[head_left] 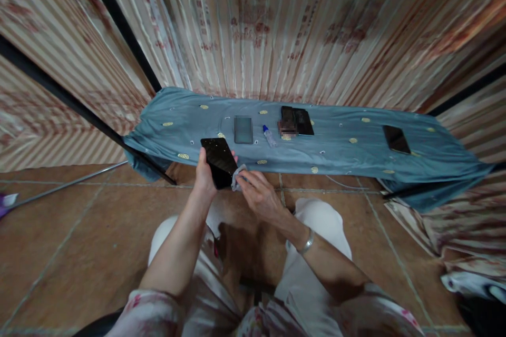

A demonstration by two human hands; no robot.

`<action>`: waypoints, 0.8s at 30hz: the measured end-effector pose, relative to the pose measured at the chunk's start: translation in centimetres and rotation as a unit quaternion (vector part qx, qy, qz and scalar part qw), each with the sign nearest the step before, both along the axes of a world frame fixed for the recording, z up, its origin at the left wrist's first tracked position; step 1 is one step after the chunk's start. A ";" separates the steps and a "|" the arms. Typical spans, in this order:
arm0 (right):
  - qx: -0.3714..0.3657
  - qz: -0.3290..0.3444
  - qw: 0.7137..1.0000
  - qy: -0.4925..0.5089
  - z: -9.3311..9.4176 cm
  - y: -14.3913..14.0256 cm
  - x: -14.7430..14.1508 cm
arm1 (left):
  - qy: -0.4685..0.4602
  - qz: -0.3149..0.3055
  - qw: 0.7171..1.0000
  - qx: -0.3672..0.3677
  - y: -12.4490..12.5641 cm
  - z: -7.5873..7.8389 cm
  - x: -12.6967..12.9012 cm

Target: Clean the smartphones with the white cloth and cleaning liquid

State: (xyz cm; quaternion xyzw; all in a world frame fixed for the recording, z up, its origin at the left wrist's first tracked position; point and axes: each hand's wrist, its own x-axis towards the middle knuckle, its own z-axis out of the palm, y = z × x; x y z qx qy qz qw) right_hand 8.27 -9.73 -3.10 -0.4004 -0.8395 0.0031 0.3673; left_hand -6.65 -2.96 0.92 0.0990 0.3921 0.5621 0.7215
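Observation:
A black smartphone (219, 160), its dark glossy screen dotted with small bright specks, is gripped by my left hand (204, 175). The thumb lies along its left edge and fingertips show past its right edge. My right hand (256, 192) pinches a light grey cloth (237, 177) against the phone's lower right edge. Just beyond the phone lies a flat grey rectangular item (243, 130). Right of that is a small clear bottle with a blue cap (270, 136), lying on its side.
A blue-green patterned cloth (336, 155) covers the low, long table. Dark flat items (302, 121) lie together past the bottle, partly blurred. Another dark phone (397, 139) rests at the right. Black poles (79, 97) slant at the left, and a striped curtain (253, 37) hangs behind.

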 end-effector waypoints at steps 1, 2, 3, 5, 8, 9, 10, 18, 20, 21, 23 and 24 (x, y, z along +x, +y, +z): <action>0.005 0.003 1.000 -0.002 0.2 0.0 0.1 | -0.003 -0.006 1.000 -0.001 0.0 0.0 0.1; 0.010 0.005 1.000 -0.003 0.3 0.0 0.1 | -0.007 -0.013 1.000 0.000 0.0 0.0 0.1; 0.015 0.007 1.000 -0.004 0.4 0.0 0.1 | -0.011 -0.020 1.000 0.001 0.0 0.0 0.1; 0.019 0.012 1.000 -0.005 0.5 -0.1 0.0 | -0.016 -0.024 1.000 0.002 0.0 -0.1 0.1; 0.014 0.023 1.000 0.000 0.3 -0.3 -0.5 | -0.015 -0.022 1.000 0.005 0.0 -0.5 0.1; 0.018 0.027 0.999 0.002 0.3 -0.3 -0.7 | -0.012 -0.024 1.000 0.007 0.0 -0.7 0.1; 0.026 0.030 0.999 0.003 0.2 -0.4 -0.9 | -0.009 -0.026 1.000 0.008 0.0 -0.7 0.1; 0.048 0.035 0.998 0.005 0.0 -0.3 -2.3 | 0.014 -0.014 0.999 -0.040 0.0 -0.6 0.7; 0.027 0.042 0.999 0.013 -0.2 -0.3 -2.6 | 0.011 -0.023 0.999 -0.040 0.1 -0.9 0.7; 0.015 0.045 0.999 0.020 -0.2 -0.2 -2.6 | 0.010 -0.027 0.999 -0.038 0.1 -1.0 0.8; -0.010 0.049 0.998 0.035 -0.2 -0.2 -2.8 | 0.012 -0.033 0.999 -0.039 0.1 -1.2 0.9; -0.024 0.050 0.998 0.043 -0.2 -0.2 -2.8 | 0.017 -0.036 0.998 -0.042 0.0 -1.2 1.0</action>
